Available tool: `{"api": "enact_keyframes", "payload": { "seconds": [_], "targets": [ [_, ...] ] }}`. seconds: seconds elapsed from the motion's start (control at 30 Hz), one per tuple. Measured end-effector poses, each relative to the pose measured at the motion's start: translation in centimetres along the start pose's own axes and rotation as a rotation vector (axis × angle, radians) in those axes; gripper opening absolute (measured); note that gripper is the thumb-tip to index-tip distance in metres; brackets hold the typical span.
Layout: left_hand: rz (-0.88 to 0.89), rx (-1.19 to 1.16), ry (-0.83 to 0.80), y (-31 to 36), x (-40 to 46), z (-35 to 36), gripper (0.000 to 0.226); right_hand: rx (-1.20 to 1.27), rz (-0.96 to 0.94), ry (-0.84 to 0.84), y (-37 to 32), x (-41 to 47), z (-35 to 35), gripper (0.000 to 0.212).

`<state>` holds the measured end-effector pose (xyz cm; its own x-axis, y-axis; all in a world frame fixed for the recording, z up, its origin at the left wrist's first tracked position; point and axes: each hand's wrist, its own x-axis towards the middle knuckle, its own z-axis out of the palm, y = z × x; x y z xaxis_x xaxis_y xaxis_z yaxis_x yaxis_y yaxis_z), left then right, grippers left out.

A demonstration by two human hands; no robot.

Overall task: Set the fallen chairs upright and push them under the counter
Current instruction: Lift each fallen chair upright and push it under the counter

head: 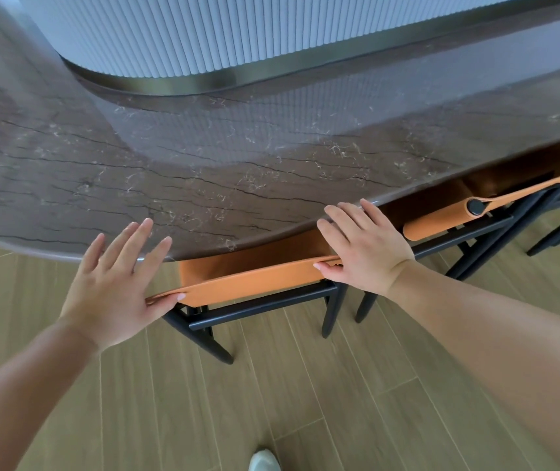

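Both hands are flat on the orange leather backrest of the black-framed chair: left hand at its left end, right hand at its right end, fingers straight, thumbs along the top edge, not really gripping. That chair's upright and tucked mostly under the brown marbled stone surface. Second matching orange chair sits just beside it on the right, also under the edge. Wood plank floor below.

The head camera looks steeply down from close above the counter edge and floor.
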<state>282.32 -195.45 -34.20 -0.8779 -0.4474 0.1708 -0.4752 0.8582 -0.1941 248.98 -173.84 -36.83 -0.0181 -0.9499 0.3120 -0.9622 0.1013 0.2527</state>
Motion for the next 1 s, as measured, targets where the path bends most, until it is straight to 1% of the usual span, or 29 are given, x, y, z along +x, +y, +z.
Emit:
{"api": "enact_keyframes", "payload": {
  "seconds": [0.13,0.3,0.43,0.6,0.7,0.77,0.87,1.0],
  "targets": [
    [-0.016,-0.024,0.022,0.0,-0.3,0.3,0.084,-0.009,-0.023,0.019,0.2,-0.2,0.2,0.064],
    [-0.045,-0.081,-0.023,0.0,-0.2,0.3,0.088,-0.010,-0.020,-0.002,-0.1,-0.1,0.3,0.062],
    [-0.067,-0.106,-0.025,-0.5,-0.2,0.2,0.090,0.002,-0.017,-0.003,-0.6,0.2,0.1,0.062],
    [-0.126,-0.192,-0.104,-1.9,-0.6,0.3,0.098,0.009,-0.031,0.010,-1.8,0.5,0.1,0.059],
    [-0.139,-0.237,-0.139,-2.1,-0.7,0.4,0.098,0.010,-0.038,0.019,-1.8,0.6,0.3,0.057],
    [-0.192,-0.278,-0.143,-1.8,-0.6,0.1,0.098,0.012,-0.037,0.041,-1.5,0.5,0.4,0.057],
    [-0.285,-0.337,-0.190,-1.3,-0.3,-0.3,0.101,0.008,-0.028,0.064,-1.2,0.4,0.5,0.057],
    [-0.278,-0.365,-0.233,-0.9,-0.2,-0.5,0.098,-0.002,-0.005,0.051,-1.0,0.2,0.6,0.062]
  ]
}}
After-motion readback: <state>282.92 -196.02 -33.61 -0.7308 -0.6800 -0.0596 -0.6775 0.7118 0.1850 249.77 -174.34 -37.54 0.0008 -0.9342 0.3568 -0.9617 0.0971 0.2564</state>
